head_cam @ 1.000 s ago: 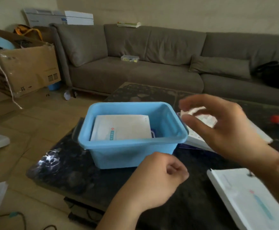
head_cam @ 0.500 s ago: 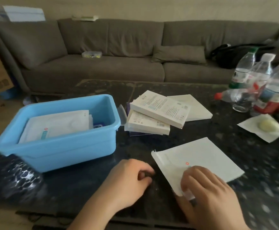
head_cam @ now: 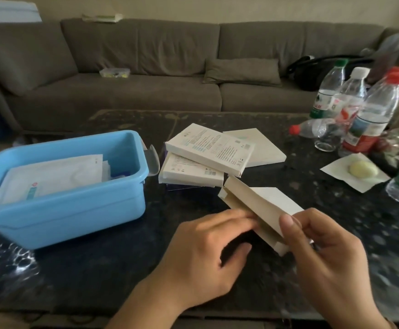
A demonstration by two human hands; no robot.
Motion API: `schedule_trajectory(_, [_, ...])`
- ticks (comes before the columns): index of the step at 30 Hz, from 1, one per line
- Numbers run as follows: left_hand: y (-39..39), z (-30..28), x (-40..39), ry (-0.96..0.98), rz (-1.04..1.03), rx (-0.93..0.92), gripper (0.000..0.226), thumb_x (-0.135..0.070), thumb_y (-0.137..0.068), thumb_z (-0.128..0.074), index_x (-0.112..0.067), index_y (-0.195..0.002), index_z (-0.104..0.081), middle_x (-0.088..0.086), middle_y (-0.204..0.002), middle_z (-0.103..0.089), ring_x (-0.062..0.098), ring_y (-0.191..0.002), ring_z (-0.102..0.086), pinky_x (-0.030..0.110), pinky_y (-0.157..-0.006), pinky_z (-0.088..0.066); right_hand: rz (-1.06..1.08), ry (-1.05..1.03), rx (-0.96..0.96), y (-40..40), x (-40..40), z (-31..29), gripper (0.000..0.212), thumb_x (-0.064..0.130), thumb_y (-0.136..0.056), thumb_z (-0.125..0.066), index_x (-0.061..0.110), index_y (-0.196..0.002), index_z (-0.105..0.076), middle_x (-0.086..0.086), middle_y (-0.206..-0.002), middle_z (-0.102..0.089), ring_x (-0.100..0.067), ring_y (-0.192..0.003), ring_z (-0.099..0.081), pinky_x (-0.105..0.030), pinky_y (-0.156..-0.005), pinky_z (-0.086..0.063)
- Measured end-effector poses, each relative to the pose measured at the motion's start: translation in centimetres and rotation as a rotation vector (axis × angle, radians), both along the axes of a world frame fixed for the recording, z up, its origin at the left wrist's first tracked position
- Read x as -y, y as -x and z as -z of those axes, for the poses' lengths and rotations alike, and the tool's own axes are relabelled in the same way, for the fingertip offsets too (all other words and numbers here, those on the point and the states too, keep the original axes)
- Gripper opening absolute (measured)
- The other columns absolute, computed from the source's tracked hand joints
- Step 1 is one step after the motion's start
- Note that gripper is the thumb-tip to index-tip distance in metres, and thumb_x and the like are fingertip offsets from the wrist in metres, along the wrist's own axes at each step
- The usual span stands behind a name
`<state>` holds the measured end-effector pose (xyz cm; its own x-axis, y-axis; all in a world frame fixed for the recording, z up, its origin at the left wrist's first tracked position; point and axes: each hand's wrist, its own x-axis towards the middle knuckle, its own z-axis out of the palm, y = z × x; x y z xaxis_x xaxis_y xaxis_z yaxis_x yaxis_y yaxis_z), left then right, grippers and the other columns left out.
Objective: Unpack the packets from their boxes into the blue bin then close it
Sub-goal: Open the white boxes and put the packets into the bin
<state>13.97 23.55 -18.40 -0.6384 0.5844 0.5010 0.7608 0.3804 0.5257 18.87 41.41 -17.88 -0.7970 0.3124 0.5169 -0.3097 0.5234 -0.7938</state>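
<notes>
A blue bin (head_cam: pixel 75 210) stands open at the left of the dark table, with white packets (head_cam: pixel 51 176) lying inside it. Its clear lid clip (head_cam: pixel 152 157) sticks out at the right rim. Right of the bin lies a loose pile of three flat white boxes (head_cam: pixel 208 150). In front of the pile I hold one white box (head_cam: pixel 262 207) lifted and tilted, its end flap open. My right hand (head_cam: pixel 324 252) grips its near end, thumb on top. My left hand (head_cam: pixel 208 252) touches the box's open left edge with its fingertips.
Several plastic water bottles (head_cam: pixel 369 115) stand and lie at the table's right back. A pale lump on a white paper square (head_cam: pixel 360 172) lies in front of them. A grey sofa (head_cam: pixel 146 74) runs behind the table, with a black bag (head_cam: pixel 312 70) on it.
The box lay flat on the table under my right hand; now both hands hold it raised and tilted with a flap open. My left hand has moved right onto it.
</notes>
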Motion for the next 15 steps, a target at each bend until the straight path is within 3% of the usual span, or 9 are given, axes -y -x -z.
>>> schedule_trajectory(3, [-0.2,0.2,-1.0,0.161,-0.007,-0.057,0.047,-0.03,-0.089,-0.059,-0.032,-0.135,-0.053,-0.019,-0.139,-0.052,0.006,-0.114,-0.06,0.027,-0.085,-0.054,-0.018,0.018,-0.002,0.0,-0.1,-0.2,0.022,0.034,-0.085,-0.06,0.027,-0.065,-0.062,0.006,-0.058,-0.06,-0.007,-0.054,-0.054,-0.013,-0.051,-0.036])
schedule_trajectory(6, [-0.2,0.2,-1.6,0.211,-0.007,-0.097,0.04,-0.033,-0.088,-0.057,-0.036,-0.128,-0.053,-0.018,-0.128,-0.057,0.01,-0.097,-0.063,0.026,-0.07,-0.054,-0.037,0.0,-0.011,-0.1,0.0,-0.1,0.021,0.033,-0.086,-0.061,0.03,-0.065,-0.061,0.008,-0.058,-0.058,-0.006,-0.055,-0.052,-0.012,-0.052,-0.035])
schedule_trajectory(11, [0.2,0.7,-1.8,0.178,-0.007,-0.168,0.027,-0.031,-0.099,-0.051,-0.035,-0.124,-0.061,-0.016,-0.123,-0.065,0.013,-0.092,-0.067,0.033,-0.065,-0.056,-0.021,-0.02,-0.025,-0.2,0.0,0.0,0.02,0.032,-0.086,-0.061,0.029,-0.066,-0.062,0.005,-0.059,-0.06,-0.007,-0.055,-0.054,-0.013,-0.051,-0.037])
schedule_trajectory(15, [0.2,0.9,-0.6,0.06,-0.063,-0.363,0.015,-0.022,-0.096,-0.063,-0.025,-0.101,-0.076,-0.01,-0.101,-0.075,0.016,-0.076,-0.07,0.032,-0.056,-0.053,-0.013,-0.024,-0.027,-0.5,-0.3,0.2,0.02,0.035,-0.087,-0.062,0.028,-0.068,-0.062,0.005,-0.061,-0.061,-0.009,-0.056,-0.055,-0.015,-0.053,-0.039])
